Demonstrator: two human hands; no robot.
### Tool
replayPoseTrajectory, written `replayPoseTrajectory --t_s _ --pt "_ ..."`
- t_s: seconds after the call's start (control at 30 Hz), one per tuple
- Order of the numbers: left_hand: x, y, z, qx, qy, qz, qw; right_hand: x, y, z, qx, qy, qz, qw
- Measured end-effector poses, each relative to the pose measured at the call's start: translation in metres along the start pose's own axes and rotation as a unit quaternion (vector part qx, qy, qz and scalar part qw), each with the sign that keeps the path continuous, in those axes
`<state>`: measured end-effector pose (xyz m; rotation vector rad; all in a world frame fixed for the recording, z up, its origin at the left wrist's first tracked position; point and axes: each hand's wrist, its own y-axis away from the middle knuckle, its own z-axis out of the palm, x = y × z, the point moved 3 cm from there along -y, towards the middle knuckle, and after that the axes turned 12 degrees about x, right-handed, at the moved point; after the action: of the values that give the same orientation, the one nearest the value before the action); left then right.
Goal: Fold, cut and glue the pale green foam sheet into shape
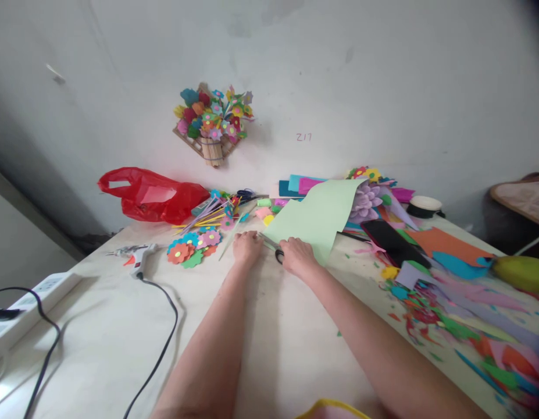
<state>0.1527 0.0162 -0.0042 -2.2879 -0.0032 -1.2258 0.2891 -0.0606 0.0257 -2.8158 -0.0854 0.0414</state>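
Tan basket holds flowers; right hand holds scissors near a pale-green sheet; the left hand's grip I cannot tell.

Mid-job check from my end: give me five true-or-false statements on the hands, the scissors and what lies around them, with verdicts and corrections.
1. The right hand holds the scissors. True.
2. The left hand grips the glue gun. False: the glue gun lies on the table, well to the left of that hand, which is by the scissors' blades.
3. The phone lies to the right of the pale green sheet. True.
4. The red plastic bag is at the right end of the table. False: it sits at the back left.
5. A basket of colourful flowers is mounted on the wall. True.
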Motion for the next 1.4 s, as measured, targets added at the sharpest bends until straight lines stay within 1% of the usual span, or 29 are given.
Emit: replayPoseTrajectory --t_s 0.07,0.2,0.37,0.5,0.6,0.73,0.83,0.97,1.07,1.2,1.3,1.4 --pt "0.001 0.001 0.001 0.003 -0.003 -0.002 1.000 0.002 -0.001 -0.002 -0.002 0.001 0.000 1.000" --pt "0.003 0.002 0.001 -0.009 -0.017 0.002 1.000 0.008 -0.003 -0.004 -0.024 -0.002 0.020 1.000" --pt "0.008 0.004 0.000 -0.019 -0.060 0.012 0.998 0.020 -0.007 -0.007 -0.044 -0.020 0.036 0.998" --pt "0.011 0.005 0.000 -0.034 -0.088 0.022 0.995 0.030 -0.009 -0.014 -0.036 -0.028 0.043 0.998" --pt "0.013 0.006 0.000 -0.043 -0.115 0.033 0.992 0.037 -0.011 -0.020 -0.031 -0.036 0.063 0.997" --pt "0.013 0.009 0.004 -0.065 -0.206 0.061 0.975 0.047 -0.012 -0.031 -0.021 -0.046 0.094 0.994" --pt "0.013 0.009 0.006 -0.073 -0.239 0.068 0.966 0.058 -0.013 -0.040 -0.001 -0.040 0.118 0.992" --pt "0.014 0.010 0.007 -0.086 -0.243 0.050 0.965 0.081 -0.012 -0.051 0.037 -0.019 0.163 0.986" --pt "0.016 0.010 0.007 -0.093 -0.240 0.033 0.966 0.102 -0.008 -0.055 0.055 -0.006 0.201 0.978" --pt "0.017 0.008 0.007 -0.076 -0.224 0.017 0.971 0.128 -0.003 -0.054 0.057 0.013 0.265 0.963" --pt "0.016 0.006 0.008 -0.072 -0.176 -0.006 0.982 0.141 0.000 -0.050 0.056 0.023 0.301 0.952" --pt "0.013 0.004 0.008 -0.059 -0.107 -0.027 0.992 0.147 0.002 -0.042 0.054 0.024 0.319 0.946"
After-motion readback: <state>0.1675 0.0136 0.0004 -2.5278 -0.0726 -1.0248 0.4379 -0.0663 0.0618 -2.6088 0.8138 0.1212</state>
